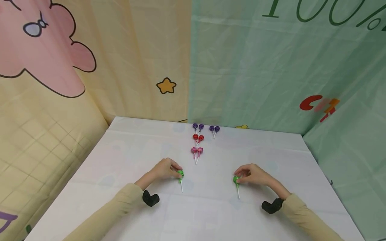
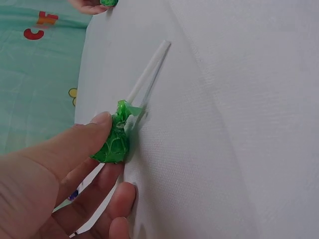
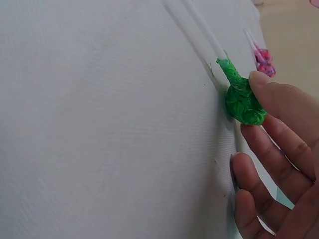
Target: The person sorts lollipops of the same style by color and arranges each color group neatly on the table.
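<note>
Between thumb and fingers, my left hand [image 1: 165, 168] pinches the wrapped head of a green lollipop [image 2: 113, 144]. Its white stick points toward the near side of the table. Farther right, my right hand [image 1: 252, 174] pinches the head of a second green lollipop [image 3: 245, 104], whose stick also points nearward. Beyond the hands, two pink lollipops [image 1: 197, 151] lie in a V with their sticks meeting. Two red lollipops [image 1: 198, 138] lie just behind them, and two purple lollipops [image 1: 198, 127] behind those. Another purple pair [image 1: 214, 129] lies to the right, at the far edge.
A white cloth covers the table [image 1: 199, 217]. Printed curtains [image 1: 144, 60] hang behind its far edge and along both sides. A black wrist mount [image 1: 150, 198] sits at the left wrist, and another black mount [image 1: 272, 206] at the right.
</note>
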`<state>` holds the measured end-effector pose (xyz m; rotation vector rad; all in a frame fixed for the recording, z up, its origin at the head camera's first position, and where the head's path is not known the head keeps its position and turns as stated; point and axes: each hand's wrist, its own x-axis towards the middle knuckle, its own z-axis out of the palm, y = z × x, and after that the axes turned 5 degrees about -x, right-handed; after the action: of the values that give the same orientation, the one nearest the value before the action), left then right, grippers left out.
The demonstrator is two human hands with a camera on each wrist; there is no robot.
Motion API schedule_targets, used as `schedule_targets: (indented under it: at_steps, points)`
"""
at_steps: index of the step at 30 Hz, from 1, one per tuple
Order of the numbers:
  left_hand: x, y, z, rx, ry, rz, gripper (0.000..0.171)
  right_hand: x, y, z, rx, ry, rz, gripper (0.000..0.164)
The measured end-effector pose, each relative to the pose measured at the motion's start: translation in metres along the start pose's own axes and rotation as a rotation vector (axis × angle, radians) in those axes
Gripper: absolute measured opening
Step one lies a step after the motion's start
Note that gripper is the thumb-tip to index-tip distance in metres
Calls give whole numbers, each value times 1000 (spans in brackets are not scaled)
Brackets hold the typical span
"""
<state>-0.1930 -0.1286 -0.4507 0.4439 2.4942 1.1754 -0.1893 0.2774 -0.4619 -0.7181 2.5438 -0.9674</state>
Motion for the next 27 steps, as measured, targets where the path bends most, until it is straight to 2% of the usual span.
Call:
schedule_targets:
  at_steps: [9,15,27]
  points:
    - [-6,-4,2,54,42,20,27,-4,-2,6,5,31,51,26]
    - [-6,-6,4,67,62,39,26,-8,-1,7,-18,65,44,25]
    - [-11,-1,8,75,116,2,24,-8,-7,9,-56,97,63,24]
